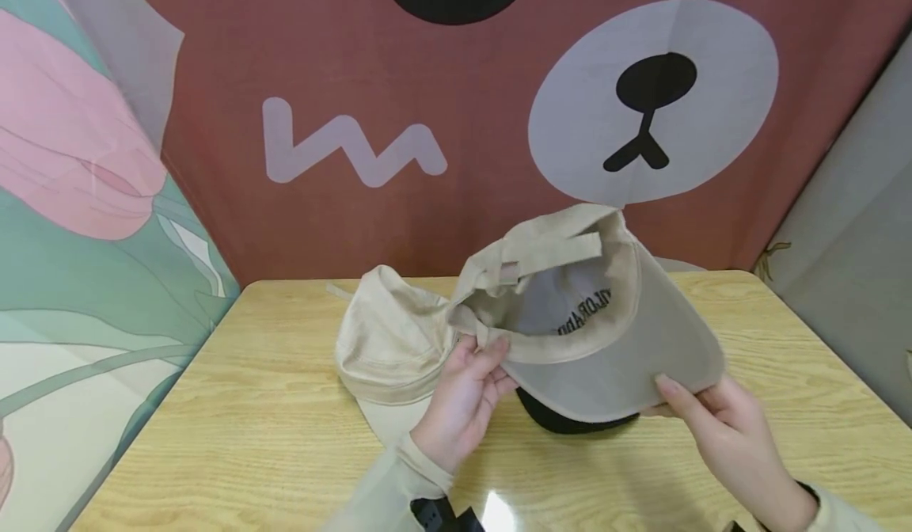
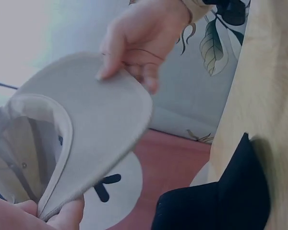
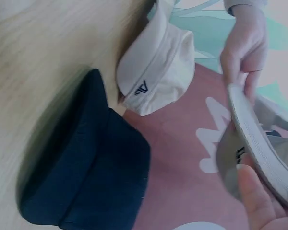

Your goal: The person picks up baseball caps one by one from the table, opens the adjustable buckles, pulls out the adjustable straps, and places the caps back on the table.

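A beige-grey baseball cap (image 1: pixel 606 358) is held up between both hands, its inside turned toward me and its strap side up and to the left. My left hand (image 1: pixel 470 397) pinches the edge of the cap where brim and sweatband meet. At the brim's far right corner, my right hand (image 1: pixel 734 429) grips with the thumb on the underside. Dark reversed lettering shows through inside the crown. A cream cap (image 1: pixel 392 334) rests on the table left of it. Behind the held cap, mostly hidden in the head view, stands a black hat (image 3: pixel 105 172).
The wooden table (image 1: pixel 249 421) carries the hats. Behind it hangs a reddish-brown cloth (image 1: pixel 342 231) with a bear print. Floral fabric (image 1: pixel 93 294) is on the left and a grey cloth (image 1: pixel 855 223) on the right.
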### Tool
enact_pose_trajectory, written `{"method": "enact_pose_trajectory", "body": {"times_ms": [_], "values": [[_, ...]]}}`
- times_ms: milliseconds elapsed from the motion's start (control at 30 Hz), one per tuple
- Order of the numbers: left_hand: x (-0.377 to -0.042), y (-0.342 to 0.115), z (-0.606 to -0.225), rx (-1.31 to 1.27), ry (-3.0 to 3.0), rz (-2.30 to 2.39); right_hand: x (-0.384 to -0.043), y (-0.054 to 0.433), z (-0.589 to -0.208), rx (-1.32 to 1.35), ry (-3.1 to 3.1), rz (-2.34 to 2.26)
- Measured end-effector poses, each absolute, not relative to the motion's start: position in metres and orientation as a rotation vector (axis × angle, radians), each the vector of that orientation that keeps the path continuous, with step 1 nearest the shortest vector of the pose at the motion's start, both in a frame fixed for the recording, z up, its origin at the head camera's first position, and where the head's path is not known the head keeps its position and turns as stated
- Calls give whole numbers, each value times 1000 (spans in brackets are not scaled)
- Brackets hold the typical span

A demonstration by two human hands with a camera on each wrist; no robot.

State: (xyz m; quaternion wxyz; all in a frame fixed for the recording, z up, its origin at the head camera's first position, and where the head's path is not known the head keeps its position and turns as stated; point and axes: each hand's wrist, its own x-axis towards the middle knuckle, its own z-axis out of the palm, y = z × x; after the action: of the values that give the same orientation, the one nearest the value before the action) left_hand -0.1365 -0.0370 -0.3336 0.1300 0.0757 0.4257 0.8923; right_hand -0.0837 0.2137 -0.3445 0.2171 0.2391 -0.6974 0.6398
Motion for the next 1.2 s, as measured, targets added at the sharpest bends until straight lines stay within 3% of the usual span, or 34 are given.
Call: {"method": "enact_pose_trajectory", "body": {"times_ms": [267,467,900,1200], "values": [[-137,-44,-326,143,1284,2722,-94,218,-344,400,-2410,1641],[-138,-48,-321,114,1375,2744,-100,221,-332,335,-2380,1386],[-133,-51,-321,67,1466,2768,-120,200,-289,674,-2081,671],[-132,-51,-320,13,1500,2772,-136,194,-274,764,-2028,554]]}}
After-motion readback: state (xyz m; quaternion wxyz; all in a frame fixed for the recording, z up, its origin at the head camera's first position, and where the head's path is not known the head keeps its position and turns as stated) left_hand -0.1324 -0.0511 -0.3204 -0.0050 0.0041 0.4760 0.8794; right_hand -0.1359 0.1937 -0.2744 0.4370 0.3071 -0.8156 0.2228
